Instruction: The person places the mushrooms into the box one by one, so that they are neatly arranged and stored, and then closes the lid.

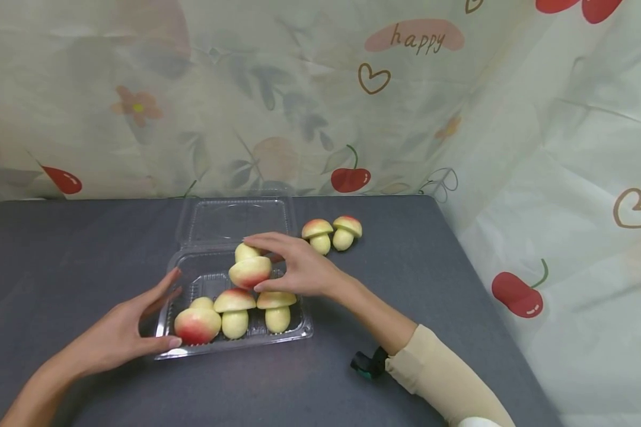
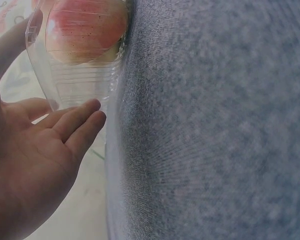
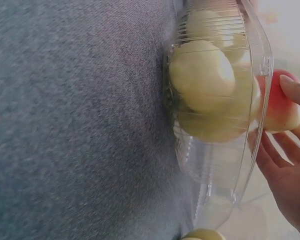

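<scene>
A clear plastic clamshell box (image 1: 293, 337) lies on the table with its lid (image 1: 229, 222) folded back. Along its front stand three pale yellow toy mushrooms with red-tinted caps: one at left (image 1: 197, 323), one in the middle (image 1: 235, 314), one at right (image 1: 277, 311). My right hand (image 1: 306, 267) pinches another toy mushroom (image 1: 249, 271) above the box's rear part, stem pointing away and red cap toward me. At the box's left side, my left hand (image 1: 112, 335) has its thumb by the front corner and extended fingers (image 2: 77, 120) alongside the wall.
Two more toy mushrooms (image 1: 320, 234) (image 1: 347, 231) stand to the right of the lid, near the back edge of the grey table (image 1: 405, 261). A small black object (image 1: 370, 363) is by the right sleeve. A printed curtain (image 1: 299, 107) hangs behind the table.
</scene>
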A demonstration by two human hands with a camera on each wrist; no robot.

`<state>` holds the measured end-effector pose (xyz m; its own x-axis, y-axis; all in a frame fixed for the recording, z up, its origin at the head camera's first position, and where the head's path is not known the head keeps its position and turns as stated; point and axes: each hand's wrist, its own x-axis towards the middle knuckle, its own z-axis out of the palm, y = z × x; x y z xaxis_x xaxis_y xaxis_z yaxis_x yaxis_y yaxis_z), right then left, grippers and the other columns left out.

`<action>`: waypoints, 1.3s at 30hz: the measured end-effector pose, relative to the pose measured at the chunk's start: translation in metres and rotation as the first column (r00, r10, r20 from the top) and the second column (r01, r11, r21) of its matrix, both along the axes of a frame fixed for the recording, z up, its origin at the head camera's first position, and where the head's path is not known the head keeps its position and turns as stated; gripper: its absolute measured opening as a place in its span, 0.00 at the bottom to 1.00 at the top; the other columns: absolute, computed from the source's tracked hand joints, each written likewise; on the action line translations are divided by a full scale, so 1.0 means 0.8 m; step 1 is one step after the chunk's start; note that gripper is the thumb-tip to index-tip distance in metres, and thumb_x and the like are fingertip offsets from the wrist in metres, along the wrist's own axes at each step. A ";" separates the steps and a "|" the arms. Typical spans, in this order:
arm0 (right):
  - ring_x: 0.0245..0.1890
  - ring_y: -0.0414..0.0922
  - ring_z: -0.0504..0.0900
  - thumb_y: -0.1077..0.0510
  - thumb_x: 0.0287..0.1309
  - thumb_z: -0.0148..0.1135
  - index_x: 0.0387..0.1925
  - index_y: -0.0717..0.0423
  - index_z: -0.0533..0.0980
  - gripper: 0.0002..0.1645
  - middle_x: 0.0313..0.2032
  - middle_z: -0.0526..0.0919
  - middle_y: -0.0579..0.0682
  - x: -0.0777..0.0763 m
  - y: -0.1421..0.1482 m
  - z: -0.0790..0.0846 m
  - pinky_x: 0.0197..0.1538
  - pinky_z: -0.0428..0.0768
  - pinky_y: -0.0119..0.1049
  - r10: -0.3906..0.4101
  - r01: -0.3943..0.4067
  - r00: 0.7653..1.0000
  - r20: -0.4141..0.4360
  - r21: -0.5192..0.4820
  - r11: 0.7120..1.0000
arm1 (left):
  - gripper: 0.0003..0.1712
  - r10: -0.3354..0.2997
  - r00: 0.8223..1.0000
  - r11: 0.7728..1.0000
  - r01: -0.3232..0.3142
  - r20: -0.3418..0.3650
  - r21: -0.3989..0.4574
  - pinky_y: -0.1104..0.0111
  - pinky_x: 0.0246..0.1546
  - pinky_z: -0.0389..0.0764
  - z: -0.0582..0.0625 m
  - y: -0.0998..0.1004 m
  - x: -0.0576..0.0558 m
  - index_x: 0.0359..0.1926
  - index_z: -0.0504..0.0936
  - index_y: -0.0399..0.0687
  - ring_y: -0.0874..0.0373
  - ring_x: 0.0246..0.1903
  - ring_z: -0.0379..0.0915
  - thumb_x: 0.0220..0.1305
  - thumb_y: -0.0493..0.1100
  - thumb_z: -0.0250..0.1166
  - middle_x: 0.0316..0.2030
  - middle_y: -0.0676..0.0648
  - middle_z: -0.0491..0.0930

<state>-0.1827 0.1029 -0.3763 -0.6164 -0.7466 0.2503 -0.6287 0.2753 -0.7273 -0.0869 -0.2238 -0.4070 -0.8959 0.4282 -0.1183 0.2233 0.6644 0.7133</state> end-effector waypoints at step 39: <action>0.61 0.26 0.69 0.54 0.57 0.73 0.73 0.52 0.64 0.45 0.72 0.65 0.43 -0.034 -0.066 -0.017 0.52 0.75 0.23 0.225 -0.233 0.972 0.065 0.164 0.959 | 0.66 -0.014 1.000 1.000 0.014 0.013 0.019 0.70 0.52 0.75 -0.001 -0.002 -0.004 0.80 0.41 0.51 0.38 0.66 0.66 0.54 0.64 0.73 0.73 0.36 0.58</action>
